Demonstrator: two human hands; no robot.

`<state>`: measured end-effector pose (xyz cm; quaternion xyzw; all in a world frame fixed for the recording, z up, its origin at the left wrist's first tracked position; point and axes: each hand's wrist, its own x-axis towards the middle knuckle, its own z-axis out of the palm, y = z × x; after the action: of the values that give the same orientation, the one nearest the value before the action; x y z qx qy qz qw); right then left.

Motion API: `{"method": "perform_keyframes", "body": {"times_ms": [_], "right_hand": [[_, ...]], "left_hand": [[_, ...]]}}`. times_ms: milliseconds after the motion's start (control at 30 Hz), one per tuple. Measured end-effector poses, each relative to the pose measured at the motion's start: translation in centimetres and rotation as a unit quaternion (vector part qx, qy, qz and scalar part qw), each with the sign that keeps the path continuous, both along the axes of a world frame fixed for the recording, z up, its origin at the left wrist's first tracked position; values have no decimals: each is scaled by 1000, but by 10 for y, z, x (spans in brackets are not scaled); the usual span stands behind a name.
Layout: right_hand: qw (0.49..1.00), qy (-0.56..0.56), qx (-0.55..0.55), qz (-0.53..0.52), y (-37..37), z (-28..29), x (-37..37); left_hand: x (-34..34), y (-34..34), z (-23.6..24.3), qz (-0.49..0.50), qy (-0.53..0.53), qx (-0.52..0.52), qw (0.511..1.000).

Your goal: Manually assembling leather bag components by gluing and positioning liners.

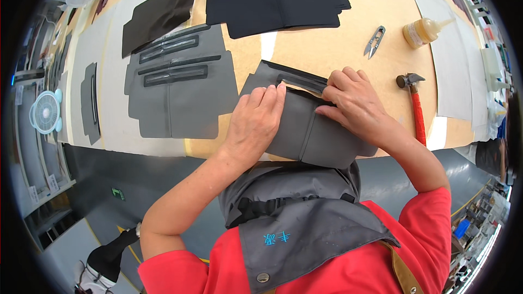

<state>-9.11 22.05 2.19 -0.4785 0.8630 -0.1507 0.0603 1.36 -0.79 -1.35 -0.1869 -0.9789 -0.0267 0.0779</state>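
Observation:
A grey fabric panel (294,125) with a long slot near its upper edge lies at the table's front edge, partly hanging over it. My left hand (256,122) is closed at the left end of the slot, fingers together on the panel and thumb hidden. At the slot's right end, my right hand (354,100) pinches the slot's edge, fingers curled and thumb against the fabric. Black strips (294,74) run along the slot. To the left lie more grey panels (185,103) with black-framed slots.
A hammer (417,103) with a red handle, thread snips (374,42) and a glue bottle (422,32) lie to the right. Dark panels (278,5) and a brown piece (158,16) are farther back. A small fan (46,111) stands at the far left.

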Motion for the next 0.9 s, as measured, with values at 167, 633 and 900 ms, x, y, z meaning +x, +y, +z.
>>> {"method": "perform_keyframes", "body": {"times_ms": [167,633,900], "right_hand": [[996,-61,-57,-43,-10,-20,6],[982,48,-165,77,-4,-55,3],[988,24,-149,41,-6,-42,10]], "left_hand": [[1,0,-4,12,7,47,999],[1,-2,0,10,-50,124,991],[0,9,-5,-28,-6,68,997]]}}
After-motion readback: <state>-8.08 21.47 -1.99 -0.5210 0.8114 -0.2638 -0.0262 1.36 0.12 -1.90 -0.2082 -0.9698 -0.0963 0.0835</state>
